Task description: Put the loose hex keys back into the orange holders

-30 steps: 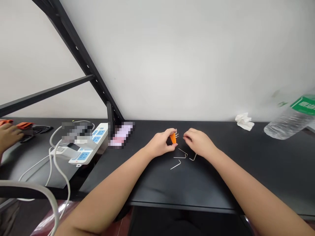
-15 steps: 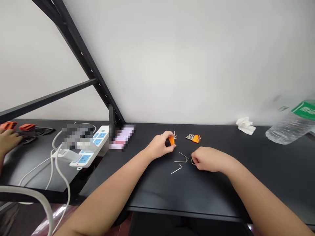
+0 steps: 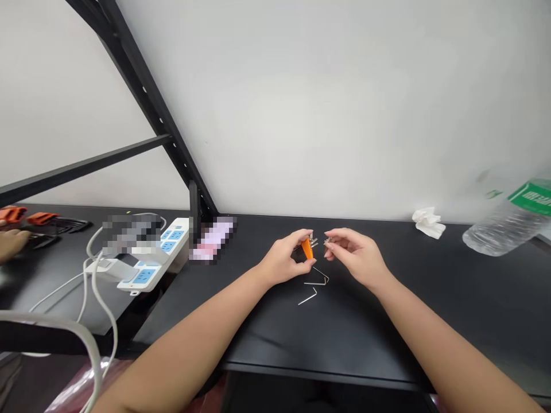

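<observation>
My left hand [image 3: 286, 257] pinches an orange hex key holder [image 3: 307, 248] between thumb and fingers, raised above the black table. A few metal hex keys stick out of its right side. Close by on the right, my right hand [image 3: 357, 253] is closed at the fingertips on a small hex key [image 3: 328, 241], partly hidden and blurred. Three loose L-shaped keys lie on the table below my hands, among them a nearer hex key [image 3: 307, 297] and a middle one [image 3: 315, 283]. The second orange holder is out of sight, apparently behind my right hand.
A white power strip [image 3: 157, 255] with plugs and cables stands left, beside a blurred-out flat item [image 3: 213, 238]. A black metal frame [image 3: 150, 97] rises there. Another person's hand [image 3: 12, 244] is near orange tools [image 3: 42, 218]. Crumpled tissue [image 3: 428, 222] and a plastic bottle [image 3: 499, 226] are right.
My right hand has lifted a hex key off the table and moved up and left toward the holder. My left hand has shifted slightly right with the holder.
</observation>
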Action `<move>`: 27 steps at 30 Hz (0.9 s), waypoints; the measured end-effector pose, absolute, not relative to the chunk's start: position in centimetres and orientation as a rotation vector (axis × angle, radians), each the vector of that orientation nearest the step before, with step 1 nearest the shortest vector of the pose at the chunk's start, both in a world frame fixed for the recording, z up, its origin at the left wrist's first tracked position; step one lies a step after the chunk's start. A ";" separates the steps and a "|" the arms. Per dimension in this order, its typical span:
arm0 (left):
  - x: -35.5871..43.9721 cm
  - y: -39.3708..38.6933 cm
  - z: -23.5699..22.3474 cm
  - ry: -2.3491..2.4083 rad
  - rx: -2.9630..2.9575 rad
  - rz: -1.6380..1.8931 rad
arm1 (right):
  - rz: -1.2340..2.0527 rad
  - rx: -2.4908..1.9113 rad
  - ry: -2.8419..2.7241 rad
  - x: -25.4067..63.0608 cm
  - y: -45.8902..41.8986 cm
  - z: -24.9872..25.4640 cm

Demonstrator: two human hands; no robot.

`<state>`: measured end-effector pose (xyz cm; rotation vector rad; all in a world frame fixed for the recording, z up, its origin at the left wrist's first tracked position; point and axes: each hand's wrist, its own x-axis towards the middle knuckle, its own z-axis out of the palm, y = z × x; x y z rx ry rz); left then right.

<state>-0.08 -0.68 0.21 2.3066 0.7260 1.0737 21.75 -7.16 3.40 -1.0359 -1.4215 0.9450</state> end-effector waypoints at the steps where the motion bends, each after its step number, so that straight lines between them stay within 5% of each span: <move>1: 0.0 -0.8 0.2 0.714 2.308 1.093 | 0.918 -1.030 -1.393 21.3 -7.2 3.3; 27: 0.1 -1.0 0.2 0.733 2.317 1.182 | 0.647 -1.049 -1.328 19.3 -7.6 2.2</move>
